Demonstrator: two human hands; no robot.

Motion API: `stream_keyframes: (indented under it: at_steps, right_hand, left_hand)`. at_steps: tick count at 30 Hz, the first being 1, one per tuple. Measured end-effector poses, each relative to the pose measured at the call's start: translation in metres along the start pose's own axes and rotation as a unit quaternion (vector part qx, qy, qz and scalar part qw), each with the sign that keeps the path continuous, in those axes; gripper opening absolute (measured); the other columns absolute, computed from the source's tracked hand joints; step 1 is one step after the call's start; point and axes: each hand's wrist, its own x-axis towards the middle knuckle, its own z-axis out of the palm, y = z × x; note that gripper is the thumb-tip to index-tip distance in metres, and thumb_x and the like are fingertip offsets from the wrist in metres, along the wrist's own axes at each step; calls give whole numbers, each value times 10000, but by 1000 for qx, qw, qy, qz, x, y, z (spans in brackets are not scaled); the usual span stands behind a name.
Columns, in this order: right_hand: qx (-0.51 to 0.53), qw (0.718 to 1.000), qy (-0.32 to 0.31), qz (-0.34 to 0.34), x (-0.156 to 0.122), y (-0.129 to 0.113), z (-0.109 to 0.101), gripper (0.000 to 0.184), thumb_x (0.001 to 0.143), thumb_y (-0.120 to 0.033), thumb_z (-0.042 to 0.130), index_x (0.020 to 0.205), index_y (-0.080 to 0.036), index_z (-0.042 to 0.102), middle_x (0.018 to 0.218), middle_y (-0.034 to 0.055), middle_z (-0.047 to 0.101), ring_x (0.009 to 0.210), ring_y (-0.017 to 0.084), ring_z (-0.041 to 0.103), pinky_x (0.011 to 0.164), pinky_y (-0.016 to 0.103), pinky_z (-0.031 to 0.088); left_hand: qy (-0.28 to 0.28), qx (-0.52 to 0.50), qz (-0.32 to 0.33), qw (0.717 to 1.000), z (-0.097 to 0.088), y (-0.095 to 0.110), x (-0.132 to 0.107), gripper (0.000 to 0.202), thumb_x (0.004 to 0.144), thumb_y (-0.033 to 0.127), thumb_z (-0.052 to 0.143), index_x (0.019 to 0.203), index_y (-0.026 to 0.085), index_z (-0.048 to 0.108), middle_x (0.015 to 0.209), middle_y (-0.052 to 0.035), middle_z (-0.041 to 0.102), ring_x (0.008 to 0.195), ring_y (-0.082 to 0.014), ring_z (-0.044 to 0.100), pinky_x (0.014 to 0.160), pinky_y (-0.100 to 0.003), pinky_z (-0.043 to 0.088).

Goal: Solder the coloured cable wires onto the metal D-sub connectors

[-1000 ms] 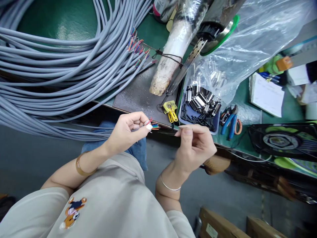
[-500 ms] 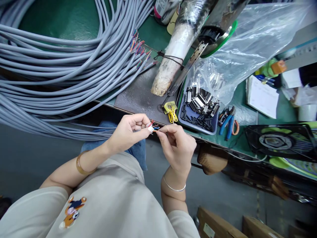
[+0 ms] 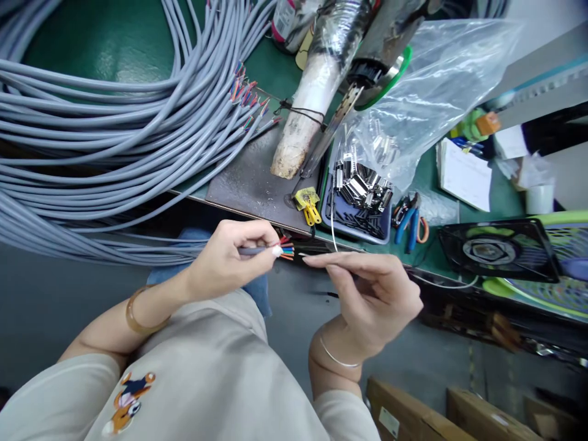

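Observation:
A grey multi-core cable (image 3: 252, 251) is pinched between the thumb and fingers of my left hand (image 3: 229, 254). Its stripped end points right, with a small white piece at the jacket's end and several thin coloured wires (image 3: 288, 249) fanned out beyond it. To the right, apart from those wires, is my right hand (image 3: 372, 288), its index finger stretched toward them and its thumb lower down. I see nothing held in it; its other fingers are partly hidden. Behind its fingers a thin white line (image 3: 334, 229) runs down from the bench.
A large bundle of grey cables (image 3: 151, 141) covers the bench's left side. Beyond my hands lie yellow clips (image 3: 308, 207) and a blue tray (image 3: 388, 236) of metal connectors and black pieces. Blue-handled pliers (image 3: 408, 226) and a black fan (image 3: 498, 250) are farther right. Cardboard boxes (image 3: 408, 410) stand below.
My right hand has moved right, away from the wires, and its index finger has straightened. My left hand still grips the cable, whose wires now show more plainly. The view has shifted slightly.

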Motion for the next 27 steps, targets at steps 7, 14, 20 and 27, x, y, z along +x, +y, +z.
stream_keyframes:
  at_steps: [7,14,20,27]
  right_hand:
    - [-299,954,12,-14,11,19,-43,140,862,-228,749,780,-229,636,555,-78,574,440,87,485,501,250,399]
    - [-438,895,36,69,55,102,-38,92,922,-278,595,846,-230,610,732,36,669,707,219,629,711,343,458]
    - [-430,899,-53,61,78,121,-22,92,860,-206,614,797,-238,555,895,69,704,910,263,636,813,390,482]
    - [-196,972,41,121,68,107,-46,128,829,-293,685,785,-233,582,857,26,704,750,186,680,731,361,583]
  left_hand:
    - [-454,-114,150,871,-6,37,-9,231,703,-22,573,699,208,598,612,-15,641,511,-125,558,507,-246,449]
    - [-63,-456,-198,866,-1,-41,-8,215,668,214,780,631,168,573,513,53,469,370,-23,277,373,-173,188]
    - [75,-426,-196,880,-18,-38,0,161,686,151,734,666,162,575,508,65,475,360,-18,283,369,-161,204]
    - [73,-305,-179,932,-19,-29,10,198,720,193,780,659,137,600,559,50,489,423,-11,340,417,-156,188]
